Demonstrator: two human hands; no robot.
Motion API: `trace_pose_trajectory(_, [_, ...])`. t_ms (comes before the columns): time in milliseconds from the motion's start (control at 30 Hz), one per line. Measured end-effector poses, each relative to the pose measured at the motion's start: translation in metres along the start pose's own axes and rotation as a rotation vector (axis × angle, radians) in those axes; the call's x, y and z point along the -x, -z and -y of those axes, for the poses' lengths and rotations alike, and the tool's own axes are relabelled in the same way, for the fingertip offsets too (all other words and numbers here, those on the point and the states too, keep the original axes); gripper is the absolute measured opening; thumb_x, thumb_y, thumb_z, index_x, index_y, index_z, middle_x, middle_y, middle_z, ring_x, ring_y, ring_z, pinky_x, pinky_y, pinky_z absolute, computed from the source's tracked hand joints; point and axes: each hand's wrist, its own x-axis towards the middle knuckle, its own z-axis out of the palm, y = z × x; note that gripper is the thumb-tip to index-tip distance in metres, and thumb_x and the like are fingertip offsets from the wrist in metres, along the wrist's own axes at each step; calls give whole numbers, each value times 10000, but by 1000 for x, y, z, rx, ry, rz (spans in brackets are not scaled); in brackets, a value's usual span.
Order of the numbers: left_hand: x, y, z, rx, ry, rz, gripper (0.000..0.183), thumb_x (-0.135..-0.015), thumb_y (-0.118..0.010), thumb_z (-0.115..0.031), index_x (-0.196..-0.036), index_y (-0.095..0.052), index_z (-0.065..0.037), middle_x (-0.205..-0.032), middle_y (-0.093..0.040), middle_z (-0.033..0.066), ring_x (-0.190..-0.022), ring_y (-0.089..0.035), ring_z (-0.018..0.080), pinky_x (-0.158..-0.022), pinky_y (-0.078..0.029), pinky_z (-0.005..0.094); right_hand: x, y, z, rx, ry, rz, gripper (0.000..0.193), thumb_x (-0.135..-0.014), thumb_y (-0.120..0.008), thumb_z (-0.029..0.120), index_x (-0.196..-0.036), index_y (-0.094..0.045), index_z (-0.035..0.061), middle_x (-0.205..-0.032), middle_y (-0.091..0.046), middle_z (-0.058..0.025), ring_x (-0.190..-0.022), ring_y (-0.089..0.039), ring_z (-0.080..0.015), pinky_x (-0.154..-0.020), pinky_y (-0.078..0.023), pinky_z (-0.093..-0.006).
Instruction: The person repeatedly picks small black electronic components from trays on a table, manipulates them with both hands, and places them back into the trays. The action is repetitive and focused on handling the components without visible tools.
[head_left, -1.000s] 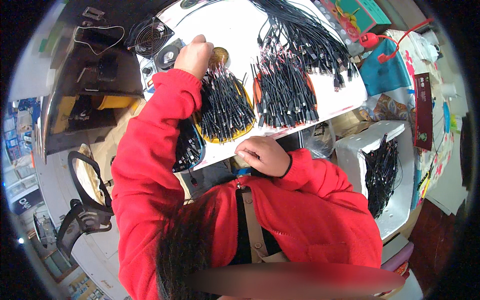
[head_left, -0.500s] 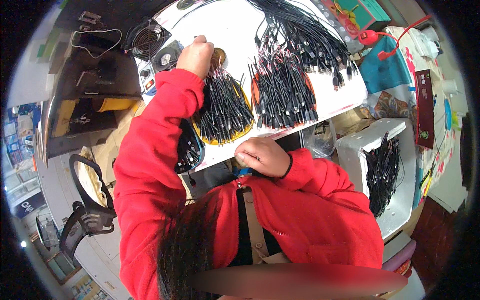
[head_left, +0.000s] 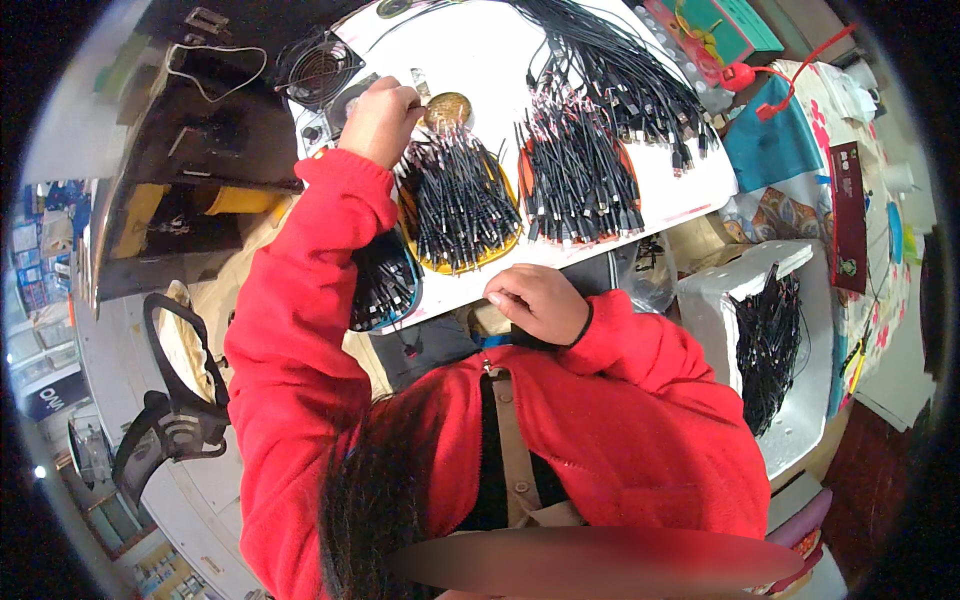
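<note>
My left hand point(head_left: 380, 120) is at the back left of the white table, closed, its fingers curled over toward the table. Whatever it may grip is hidden. Just right of it sits a round, brass-coloured tin point(head_left: 448, 108). Below the tin, black cables point(head_left: 460, 195) with stripped ends lie bunched in a yellow-rimmed tray point(head_left: 458, 268). My right hand point(head_left: 540, 303) is curled at the table's front edge, with its thumb against the fingers; I cannot see what is inside. More cables point(head_left: 580, 170) fill an orange tray point(head_left: 632, 172), and others sit in a blue tray point(head_left: 417, 287).
A small fan point(head_left: 318, 72) stands at the back left. Long black cables point(head_left: 640, 75) spread over the back right. To my right, a white foam box point(head_left: 705, 290) holds more cables. A black-framed chair point(head_left: 180, 430) is at the left.
My left hand has shifted a little left, away from the brass-coloured tin, which now shows more fully. My right hand stays near the table edge. The view has tilted slightly.
</note>
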Motion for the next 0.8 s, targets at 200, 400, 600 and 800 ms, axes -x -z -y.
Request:
trace_pose_trajectory(200, [34,42,25,-83,49,-32,130,-734,-682,-55,-857,-662,-19,-818,-594,133,-759,-595,324,-676,-481,375,0,-6,2,64,16,-21,111,-870,-545,148,-873,-570,40,-797,-597,-120,-773,-583,-314,-709,-457,-406])
trace_pose_trajectory(400, [44,52,64,-157,81,-15,127,-740,-674,-51,-865,-672,-27,-816,-593,127,-766,-599,319,-684,-486,369,-3,-8,3,99,66,-80,85,-860,-561,118,-854,-588,38,-752,-597,-100,-697,-573,-277,-652,-455,-363])
trace_pose_trajectory(600, [32,44,82,-209,75,4,117,-736,-675,-50,-849,-676,-23,-816,-589,132,-771,-601,321,-698,-485,373,-3,-9,2,114,35,-67,80,-857,-565,117,-852,-593,43,-754,-602,-96,-702,-580,-280,-655,-456,-367])
trace_pose_trajectory(800, [17,41,89,-240,111,91,96,-751,-662,-93,-821,-681,-29,-819,-567,143,-813,-599,335,-717,-488,409,-5,-6,1,112,16,-33,73,-850,-570,116,-853,-598,49,-748,-599,-105,-713,-585,-295,-655,-455,-376])
